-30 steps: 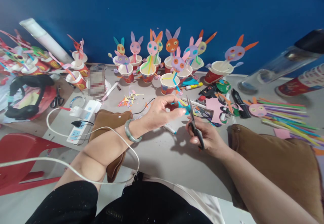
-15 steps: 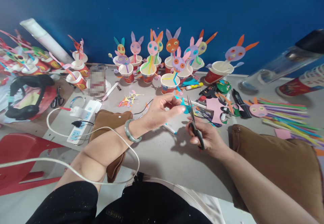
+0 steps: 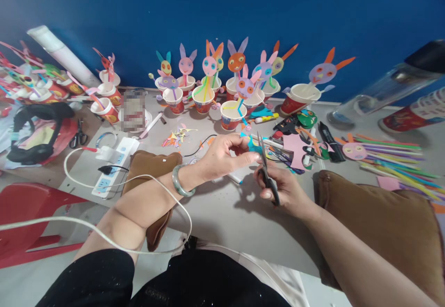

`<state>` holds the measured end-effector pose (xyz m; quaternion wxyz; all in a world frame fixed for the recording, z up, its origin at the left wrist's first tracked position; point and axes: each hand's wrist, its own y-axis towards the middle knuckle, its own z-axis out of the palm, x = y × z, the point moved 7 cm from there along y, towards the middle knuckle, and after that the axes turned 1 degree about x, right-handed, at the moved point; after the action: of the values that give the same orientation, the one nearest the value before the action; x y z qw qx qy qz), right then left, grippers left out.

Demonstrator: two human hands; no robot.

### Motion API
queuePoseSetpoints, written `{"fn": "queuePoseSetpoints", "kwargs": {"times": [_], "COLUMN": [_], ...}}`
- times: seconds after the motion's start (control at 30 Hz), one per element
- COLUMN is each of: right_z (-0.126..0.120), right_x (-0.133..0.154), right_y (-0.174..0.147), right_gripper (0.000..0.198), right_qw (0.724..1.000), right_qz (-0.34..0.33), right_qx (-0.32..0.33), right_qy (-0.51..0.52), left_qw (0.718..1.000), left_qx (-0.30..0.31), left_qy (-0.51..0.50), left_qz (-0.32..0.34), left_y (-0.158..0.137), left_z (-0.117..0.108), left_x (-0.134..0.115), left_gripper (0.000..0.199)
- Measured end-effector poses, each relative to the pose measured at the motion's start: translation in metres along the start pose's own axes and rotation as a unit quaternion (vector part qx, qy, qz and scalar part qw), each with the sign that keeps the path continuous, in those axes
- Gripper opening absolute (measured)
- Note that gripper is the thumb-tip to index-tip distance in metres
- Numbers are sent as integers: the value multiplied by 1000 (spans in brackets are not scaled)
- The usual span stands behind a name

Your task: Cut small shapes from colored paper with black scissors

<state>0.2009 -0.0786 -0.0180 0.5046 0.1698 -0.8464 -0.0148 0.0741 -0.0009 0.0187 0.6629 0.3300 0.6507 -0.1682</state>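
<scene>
Between the thumb and fingers of my left hand (image 3: 225,156) is a small piece of blue paper (image 3: 255,147). My right hand (image 3: 283,184) is closed around the handles of black-handled scissors (image 3: 267,170). The scissor blades point up and away from me, right beside the blue paper; whether they touch it I cannot tell. Just beyond my left hand stands a paper cup (image 3: 232,115) with a purple rabbit head (image 3: 245,88) on a blue stem. Below my left fingers lies a white marker (image 3: 235,178) with a blue tip.
More rabbit cups (image 3: 203,101) line the blue wall. Paper scraps (image 3: 178,136) lie left of my hands. A pink paper sheet (image 3: 295,150), a black marker (image 3: 331,141) and coloured sticks (image 3: 396,154) lie to the right. Brown cushions (image 3: 378,223) flank me; a white cable (image 3: 153,176) crosses my left forearm.
My left hand has shifted slightly right and down with the blue paper, closer to the scissors. My right hand has barely moved.
</scene>
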Motion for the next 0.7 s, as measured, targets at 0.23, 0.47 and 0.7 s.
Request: {"fn": "queuePoseSetpoints", "kwargs": {"times": [0.23, 0.47, 0.7], "right_z": [0, 1, 0], "right_x": [-2, -2, -3], "right_y": [0, 0, 0], "right_gripper": [65, 65, 65], "right_qw": [1000, 1000, 1000], "right_qz": [3, 3, 2], "right_qx": [-2, 1, 5], "right_qy": [0, 7, 9], "left_qw": [1000, 1000, 1000], "left_qx": [0, -1, -8], "left_qy": [6, -1, 11], "left_qz": [1, 8, 14], "left_y": [1, 0, -1], "left_z": [1, 0, -2], "left_x": [-1, -4, -6], "left_gripper": [25, 22, 23]}}
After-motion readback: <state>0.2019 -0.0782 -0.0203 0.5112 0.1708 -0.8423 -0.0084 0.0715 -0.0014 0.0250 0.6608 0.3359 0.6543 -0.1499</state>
